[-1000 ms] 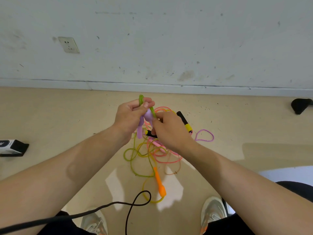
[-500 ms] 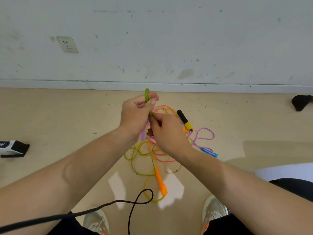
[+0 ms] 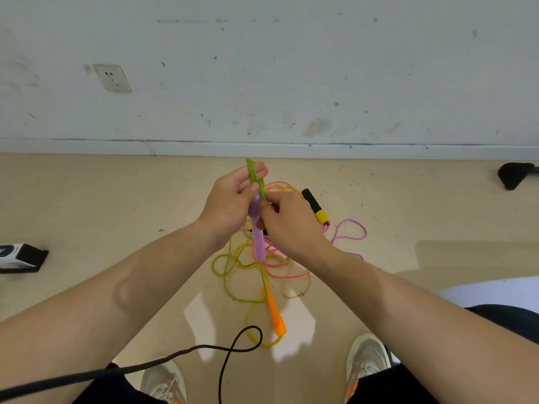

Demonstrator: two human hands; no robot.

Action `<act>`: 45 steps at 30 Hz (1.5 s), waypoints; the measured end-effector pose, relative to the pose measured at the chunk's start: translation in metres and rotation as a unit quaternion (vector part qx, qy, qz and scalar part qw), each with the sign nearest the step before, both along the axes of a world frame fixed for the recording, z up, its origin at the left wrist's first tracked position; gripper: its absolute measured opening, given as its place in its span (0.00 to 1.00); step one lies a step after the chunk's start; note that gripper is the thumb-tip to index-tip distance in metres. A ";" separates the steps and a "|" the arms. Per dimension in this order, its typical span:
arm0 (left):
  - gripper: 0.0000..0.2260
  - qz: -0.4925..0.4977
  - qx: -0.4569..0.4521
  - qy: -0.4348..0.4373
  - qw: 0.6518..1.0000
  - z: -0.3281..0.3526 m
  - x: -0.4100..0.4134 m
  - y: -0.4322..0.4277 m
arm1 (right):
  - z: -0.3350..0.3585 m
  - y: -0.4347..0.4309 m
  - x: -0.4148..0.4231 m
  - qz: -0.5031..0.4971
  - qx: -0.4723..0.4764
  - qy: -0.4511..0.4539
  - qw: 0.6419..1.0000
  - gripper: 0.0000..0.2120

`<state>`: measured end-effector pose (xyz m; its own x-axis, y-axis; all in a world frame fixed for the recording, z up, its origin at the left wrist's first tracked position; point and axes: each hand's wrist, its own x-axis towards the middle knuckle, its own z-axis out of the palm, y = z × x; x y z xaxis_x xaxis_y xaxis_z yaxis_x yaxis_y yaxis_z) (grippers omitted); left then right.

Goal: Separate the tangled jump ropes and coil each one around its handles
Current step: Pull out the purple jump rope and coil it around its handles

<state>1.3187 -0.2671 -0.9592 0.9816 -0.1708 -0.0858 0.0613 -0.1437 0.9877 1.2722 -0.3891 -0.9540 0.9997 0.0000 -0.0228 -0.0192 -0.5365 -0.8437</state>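
A tangle of jump ropes [image 3: 256, 269] in green, yellow and pink lies on the beige floor in front of me. Above it my left hand [image 3: 230, 202] pinches a loop of green rope [image 3: 254, 176] that sticks up past the fingers. A purple handle [image 3: 258, 237] hangs down between both hands. My right hand [image 3: 287, 221] pinches the rope at the handle's top end. An orange handle [image 3: 275, 314] lies nearer me, and a black and yellow handle [image 3: 315, 207] lies beyond the right hand with a purple rope loop [image 3: 350, 231] beside it.
A black cable [image 3: 227, 349] curls over the floor by my shoes [image 3: 366, 357]. A black and white box [image 3: 20, 258] lies at the far left. A dark object [image 3: 514, 174] sits at the right by the wall, which has a socket [image 3: 112, 78].
The purple handle now hangs lower and in plain sight between the hands. The green loop stays pinched in the left hand, and both hands have shifted slightly.
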 end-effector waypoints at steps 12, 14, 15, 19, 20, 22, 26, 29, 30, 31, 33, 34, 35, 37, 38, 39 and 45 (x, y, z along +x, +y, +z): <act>0.13 0.145 -0.141 0.088 0.975 0.012 -0.004 -0.014 | -0.021 0.017 -0.008 0.035 -0.088 -0.111 0.989 0.18; 0.10 0.150 -0.164 0.130 0.966 0.018 -0.002 -0.011 | -0.022 0.016 -0.006 0.054 -0.164 -0.116 0.978 0.24; 0.08 0.148 -0.170 0.143 0.964 0.021 -0.002 -0.009 | -0.021 0.016 -0.007 0.062 -0.192 -0.117 0.972 0.26; 0.16 0.152 -0.169 0.141 0.964 0.019 -0.003 -0.011 | -0.013 0.017 -0.012 0.078 -0.232 -0.110 0.963 0.27; 0.17 0.161 -0.171 0.135 0.963 0.016 -0.003 -0.012 | -0.012 0.018 -0.013 0.081 -0.236 -0.111 0.962 0.27; 0.17 0.176 -0.169 0.126 0.962 0.013 0.000 -0.014 | -0.010 0.022 -0.014 0.090 -0.227 -0.109 0.964 0.25; 0.16 0.198 -0.171 0.107 0.959 0.013 0.005 -0.016 | -0.008 0.030 -0.017 0.061 -0.062 -0.103 0.991 0.15; 0.16 0.224 -0.194 0.105 0.949 0.012 0.011 -0.015 | -0.006 0.033 -0.024 0.026 0.038 -0.087 0.995 0.07; 0.16 0.226 -0.201 0.108 0.947 0.011 0.012 -0.015 | -0.006 0.033 -0.025 0.017 0.045 -0.078 0.996 0.07; 0.17 0.225 -0.207 0.113 0.946 0.011 0.013 -0.016 | -0.005 0.032 -0.025 0.005 0.043 -0.064 0.997 0.07; 0.17 0.218 -0.223 0.121 0.942 0.012 0.013 -0.016 | -0.006 0.027 -0.022 -0.014 0.043 -0.041 0.998 0.06; 0.17 0.216 -0.239 0.125 0.939 0.014 0.013 -0.017 | -0.008 0.025 -0.020 -0.016 0.052 -0.035 0.998 0.06; 0.16 0.215 -0.257 0.131 0.933 0.016 0.015 -0.016 | -0.009 0.022 -0.019 -0.011 0.064 -0.024 0.998 0.09; 0.13 0.199 -0.288 0.150 0.925 0.023 0.020 -0.013 | -0.014 0.020 -0.018 0.019 0.100 0.023 0.995 0.16; 0.11 0.178 -0.297 0.164 0.924 0.026 0.022 -0.010 | -0.017 0.018 -0.018 0.036 0.129 0.052 0.990 0.18; 0.10 0.148 -0.303 0.178 0.924 0.029 0.023 -0.008 | -0.020 0.016 -0.017 0.049 0.160 0.077 0.983 0.19; 0.13 -0.058 -0.279 0.191 0.939 0.035 0.019 0.018 | -0.016 -0.029 0.000 0.114 0.201 0.117 0.966 0.14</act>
